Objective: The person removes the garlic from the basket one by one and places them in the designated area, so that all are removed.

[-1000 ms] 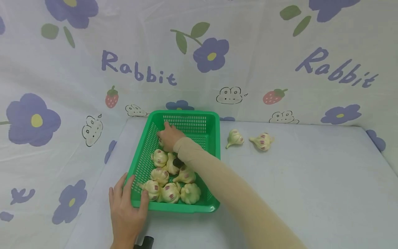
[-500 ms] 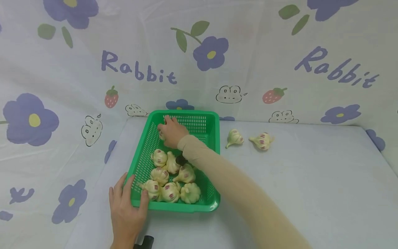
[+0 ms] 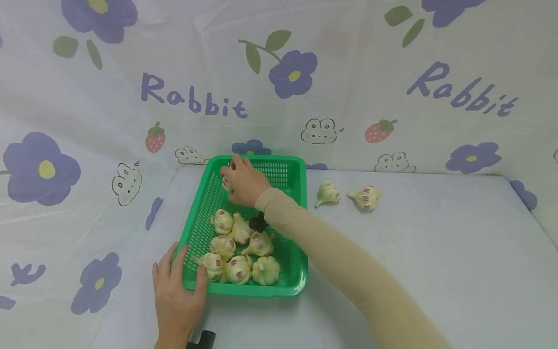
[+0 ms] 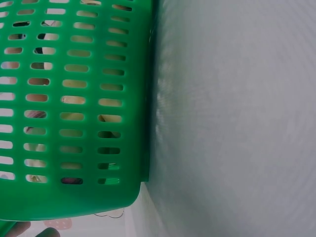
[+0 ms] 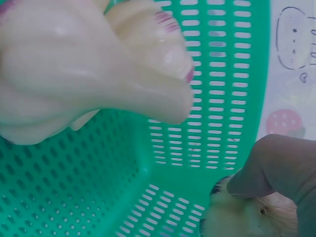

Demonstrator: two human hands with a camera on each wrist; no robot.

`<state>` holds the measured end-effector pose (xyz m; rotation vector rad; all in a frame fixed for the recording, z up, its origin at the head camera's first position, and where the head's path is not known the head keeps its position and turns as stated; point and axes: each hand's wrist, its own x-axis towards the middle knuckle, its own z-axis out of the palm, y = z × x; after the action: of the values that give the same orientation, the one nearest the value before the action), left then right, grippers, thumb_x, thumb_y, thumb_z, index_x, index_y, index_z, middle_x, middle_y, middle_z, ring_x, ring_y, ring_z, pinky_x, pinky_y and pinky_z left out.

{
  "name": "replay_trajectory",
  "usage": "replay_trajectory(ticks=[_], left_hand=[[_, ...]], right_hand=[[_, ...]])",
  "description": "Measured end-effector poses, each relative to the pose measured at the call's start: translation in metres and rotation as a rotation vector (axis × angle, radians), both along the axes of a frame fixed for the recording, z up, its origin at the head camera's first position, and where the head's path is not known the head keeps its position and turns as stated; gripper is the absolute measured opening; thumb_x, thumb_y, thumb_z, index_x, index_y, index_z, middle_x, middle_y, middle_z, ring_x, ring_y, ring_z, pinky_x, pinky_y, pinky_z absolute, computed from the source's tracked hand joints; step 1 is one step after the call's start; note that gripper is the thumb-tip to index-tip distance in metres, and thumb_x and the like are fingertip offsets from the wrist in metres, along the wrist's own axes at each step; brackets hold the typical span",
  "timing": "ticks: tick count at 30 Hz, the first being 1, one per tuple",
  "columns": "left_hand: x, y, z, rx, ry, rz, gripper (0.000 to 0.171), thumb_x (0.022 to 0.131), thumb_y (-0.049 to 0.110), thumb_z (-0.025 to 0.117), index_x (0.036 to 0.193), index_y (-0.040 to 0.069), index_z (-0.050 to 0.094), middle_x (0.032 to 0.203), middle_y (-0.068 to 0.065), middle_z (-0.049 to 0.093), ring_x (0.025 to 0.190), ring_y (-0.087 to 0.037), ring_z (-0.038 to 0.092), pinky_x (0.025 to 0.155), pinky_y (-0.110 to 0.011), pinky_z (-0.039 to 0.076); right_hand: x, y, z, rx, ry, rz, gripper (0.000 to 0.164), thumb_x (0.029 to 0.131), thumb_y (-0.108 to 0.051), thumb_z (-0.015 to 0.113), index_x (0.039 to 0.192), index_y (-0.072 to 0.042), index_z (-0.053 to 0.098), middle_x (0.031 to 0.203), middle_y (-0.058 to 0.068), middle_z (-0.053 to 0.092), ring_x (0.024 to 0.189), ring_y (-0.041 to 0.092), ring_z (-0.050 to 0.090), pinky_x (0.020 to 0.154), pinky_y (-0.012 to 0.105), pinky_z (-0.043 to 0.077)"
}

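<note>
In the head view my right hand holds a garlic bulb inside the far left part of the green basket. The right wrist view shows a thumb or finger pressed against this garlic bulb, near its roots. My left hand rests at the basket's near left corner, its fingers lying straight at the left rim and the thumb over the front rim. Several more garlic bulbs, white with purple marks, lie in the near half of the basket. One looms large in the right wrist view.
Two garlic bulbs, one pale and one with purple streaks, lie on the white table right of the basket. A patterned cloth hangs behind. A black wrist mount sits under my right wrist.
My right hand has moved up and slightly right within the basket's far part, carrying its garlic bulb. The left hand and the other bulbs have stayed in place.
</note>
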<state>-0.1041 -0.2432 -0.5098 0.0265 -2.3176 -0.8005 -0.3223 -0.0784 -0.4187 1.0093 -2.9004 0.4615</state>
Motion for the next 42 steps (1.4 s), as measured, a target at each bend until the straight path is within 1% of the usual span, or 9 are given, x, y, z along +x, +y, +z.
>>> replay_trajectory(ticks=[4, 10, 15, 19, 25, 29, 35, 40, 42], left_hand=[[0.000, -0.001, 0.000, 0.001, 0.003, -0.004, 0.050, 0.092, 0.022, 0.068, 0.135, -0.003, 0.062, 0.144, -0.026, 0.057, 0.133, -0.046, 0.053, 0.112, -0.082, 0.022], [0.000, -0.003, 0.000, 0.004, -0.013, -0.003, 0.051, 0.092, 0.023, 0.068, 0.136, -0.002, 0.062, 0.145, -0.026, 0.056, 0.133, -0.046, 0.053, 0.112, -0.082, 0.022], [0.000, -0.002, 0.000, 0.001, -0.010, -0.006, 0.051, 0.092, 0.022, 0.068, 0.137, -0.002, 0.061, 0.145, -0.026, 0.056, 0.134, -0.045, 0.053, 0.111, -0.083, 0.023], [0.000, 0.000, 0.000, 0.000, -0.006, -0.012, 0.051, 0.092, 0.022, 0.069, 0.137, -0.002, 0.061, 0.145, -0.026, 0.056, 0.133, -0.046, 0.053, 0.111, -0.083, 0.023], [-0.001, 0.001, 0.000, 0.000, 0.000, -0.008, 0.051, 0.092, 0.022, 0.068, 0.136, -0.003, 0.061, 0.145, -0.026, 0.056, 0.133, -0.047, 0.053, 0.111, -0.082, 0.023], [-0.001, 0.002, 0.000, 0.006, -0.005, 0.001, 0.051, 0.092, 0.022, 0.069, 0.136, -0.002, 0.062, 0.145, -0.026, 0.056, 0.134, -0.046, 0.052, 0.112, -0.082, 0.022], [-0.001, 0.003, -0.001, 0.010, -0.007, 0.006, 0.051, 0.092, 0.022, 0.069, 0.137, -0.001, 0.061, 0.146, -0.025, 0.056, 0.134, -0.046, 0.052, 0.113, -0.082, 0.021], [-0.001, 0.004, 0.000, 0.013, -0.013, 0.003, 0.051, 0.092, 0.021, 0.069, 0.137, -0.001, 0.061, 0.146, -0.025, 0.056, 0.135, -0.046, 0.052, 0.112, -0.082, 0.022], [0.000, 0.004, 0.001, 0.010, -0.016, 0.003, 0.051, 0.092, 0.020, 0.069, 0.137, -0.002, 0.061, 0.146, -0.025, 0.055, 0.135, -0.046, 0.052, 0.112, -0.082, 0.022]], right_hand=[[0.005, 0.003, 0.004, -0.021, 0.016, 0.009, 0.042, 0.092, -0.011, 0.068, 0.133, -0.017, 0.062, 0.128, 0.014, 0.046, 0.104, 0.025, 0.044, 0.060, 0.030, 0.047], [0.010, 0.007, 0.006, -0.024, 0.021, 0.010, 0.040, 0.093, -0.014, 0.069, 0.132, -0.017, 0.062, 0.124, 0.013, 0.044, 0.102, 0.024, 0.041, 0.058, 0.028, 0.042], [0.014, 0.016, 0.011, -0.043, 0.043, 0.014, 0.040, 0.090, -0.015, 0.071, 0.130, -0.018, 0.063, 0.119, 0.010, 0.043, 0.102, 0.023, 0.040, 0.056, 0.026, 0.042], [0.019, 0.031, 0.016, -0.095, 0.039, 0.013, 0.042, 0.088, -0.014, 0.070, 0.130, -0.017, 0.064, 0.116, 0.010, 0.043, 0.101, 0.023, 0.039, 0.055, 0.026, 0.041], [0.022, 0.055, 0.019, -0.151, 0.044, -0.011, 0.044, 0.087, -0.012, 0.067, 0.131, -0.017, 0.064, 0.120, 0.010, 0.042, 0.102, 0.024, 0.038, 0.055, 0.028, 0.039], [0.026, 0.070, 0.018, -0.174, 0.050, -0.025, 0.045, 0.086, -0.011, 0.067, 0.131, -0.016, 0.064, 0.120, 0.011, 0.042, 0.105, 0.025, 0.040, 0.054, 0.029, 0.040], [0.032, 0.092, 0.015, -0.201, 0.082, -0.026, 0.046, 0.084, -0.011, 0.068, 0.130, -0.015, 0.065, 0.122, 0.013, 0.045, 0.111, 0.028, 0.043, 0.061, 0.032, 0.045], [0.038, 0.111, 0.013, -0.252, 0.085, -0.052, 0.047, 0.080, -0.010, 0.066, 0.127, -0.016, 0.066, 0.123, 0.012, 0.045, 0.109, 0.027, 0.043, 0.055, 0.031, 0.045], [0.040, 0.119, 0.013, -0.280, 0.079, -0.062, 0.046, 0.080, -0.011, 0.067, 0.127, -0.016, 0.066, 0.123, 0.012, 0.044, 0.108, 0.027, 0.043, 0.055, 0.031, 0.045]])
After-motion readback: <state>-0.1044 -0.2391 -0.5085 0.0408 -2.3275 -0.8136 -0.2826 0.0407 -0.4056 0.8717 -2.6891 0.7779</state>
